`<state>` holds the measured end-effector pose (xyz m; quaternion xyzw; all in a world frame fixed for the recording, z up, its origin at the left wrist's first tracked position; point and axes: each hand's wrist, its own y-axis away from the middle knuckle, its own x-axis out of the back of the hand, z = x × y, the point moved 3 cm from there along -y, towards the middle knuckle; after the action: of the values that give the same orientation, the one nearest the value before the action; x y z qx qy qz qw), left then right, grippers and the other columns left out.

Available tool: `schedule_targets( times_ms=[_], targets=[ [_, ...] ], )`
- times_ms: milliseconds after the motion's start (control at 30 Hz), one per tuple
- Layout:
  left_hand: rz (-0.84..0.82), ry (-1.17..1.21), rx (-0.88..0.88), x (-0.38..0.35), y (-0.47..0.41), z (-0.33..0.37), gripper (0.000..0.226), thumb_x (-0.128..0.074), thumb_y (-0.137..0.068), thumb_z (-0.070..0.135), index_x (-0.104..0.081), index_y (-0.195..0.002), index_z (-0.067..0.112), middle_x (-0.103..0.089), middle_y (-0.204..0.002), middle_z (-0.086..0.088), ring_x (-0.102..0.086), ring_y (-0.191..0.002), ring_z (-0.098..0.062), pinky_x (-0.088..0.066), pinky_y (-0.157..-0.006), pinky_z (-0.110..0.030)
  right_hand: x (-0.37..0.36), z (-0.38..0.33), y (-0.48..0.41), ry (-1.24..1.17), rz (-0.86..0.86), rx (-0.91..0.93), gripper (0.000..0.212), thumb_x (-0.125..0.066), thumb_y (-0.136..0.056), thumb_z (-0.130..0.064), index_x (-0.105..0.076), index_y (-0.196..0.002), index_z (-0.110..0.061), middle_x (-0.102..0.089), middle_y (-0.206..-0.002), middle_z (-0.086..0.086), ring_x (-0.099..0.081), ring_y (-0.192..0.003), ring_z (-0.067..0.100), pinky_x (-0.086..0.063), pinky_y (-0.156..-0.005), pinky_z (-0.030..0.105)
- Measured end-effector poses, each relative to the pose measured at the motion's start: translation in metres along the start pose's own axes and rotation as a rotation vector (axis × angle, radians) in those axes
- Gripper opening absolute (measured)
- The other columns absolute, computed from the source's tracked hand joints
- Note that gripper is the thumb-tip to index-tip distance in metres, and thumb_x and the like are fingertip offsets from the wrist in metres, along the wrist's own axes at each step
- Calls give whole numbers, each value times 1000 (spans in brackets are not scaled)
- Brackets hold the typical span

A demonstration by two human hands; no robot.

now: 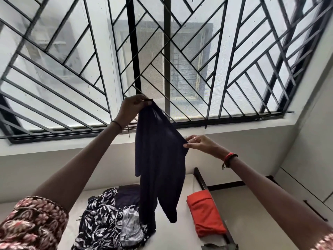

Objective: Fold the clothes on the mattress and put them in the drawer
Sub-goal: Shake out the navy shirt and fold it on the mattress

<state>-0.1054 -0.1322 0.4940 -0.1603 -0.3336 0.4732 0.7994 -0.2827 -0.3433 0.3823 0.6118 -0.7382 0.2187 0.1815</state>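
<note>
Grip: left hand [132,108] pinches the top corner of a dark navy garment [158,168], held high; right hand [200,144] pinches its edge lower down. It is possibly a shirt and hangs over the mattress [173,235], above a patterned clothes pile [100,219]. To the right lies a folded orange item [205,215].

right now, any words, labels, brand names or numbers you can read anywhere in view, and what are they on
None: no readable text anywhere in this view.
The dark navy garment, pinched by the left hand and the right hand, shows no print or tag.
The folded orange cloth, the black-and-white leaf-print fabric and the black metal window grille carry no lettering.
</note>
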Motion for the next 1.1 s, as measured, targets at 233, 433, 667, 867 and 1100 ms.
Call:
schedule_targets(
  times_ms=[233, 433, 667, 867, 1100],
  targets=[
    [-31, -93, 74, 8, 9, -30, 16, -74, -79, 20, -72, -88, 7, -67, -69, 15, -56, -63, 11, -43, -70, -14, 32, -5, -11, -197, 298, 58, 15, -71, -79, 2, -66, -83, -12, -66, -75, 5, -64, -69, 5, -52, -72, 21],
    [-88, -114, 123, 11, 13, -41, 18, -74, -79, 21, -74, -92, 7, -70, -80, 4, -57, -66, 10, -43, -71, -13, 50, -9, -16, -112, 369, 20, 27, -76, -72, 3, -66, -94, -9, -66, -84, 3, -63, -76, 5, -48, -75, 13],
    [-219, 19, 198, 12, 20, -34, 16, -70, -83, 23, -73, -89, 9, -67, -75, 6, -55, -74, -1, -41, -72, -15, 62, -20, -12, -345, 298, 5, 12, -64, -85, -2, -63, -93, -11, -65, -82, 0, -63, -74, 3, -50, -68, 17],
    [-443, 356, 246, 23, 22, -14, 32, -72, -76, 43, -70, -87, 12, -66, -85, 3, -61, -82, -4, -49, -75, -15, 83, -57, 6, -553, 125, 64, 28, -82, -60, -20, -71, -85, -12, -71, -83, 1, -66, -81, 11, -54, -74, 20],
    [-444, 507, 392, 11, 15, 3, 19, -65, -84, 26, -69, -92, 9, -68, -84, -3, -64, -72, -9, -52, -63, -16, 83, -70, 1, -569, 120, 11, 8, -71, -72, -6, -72, -80, -9, -71, -75, 1, -65, -75, 14, -54, -67, 17]
  ],
)
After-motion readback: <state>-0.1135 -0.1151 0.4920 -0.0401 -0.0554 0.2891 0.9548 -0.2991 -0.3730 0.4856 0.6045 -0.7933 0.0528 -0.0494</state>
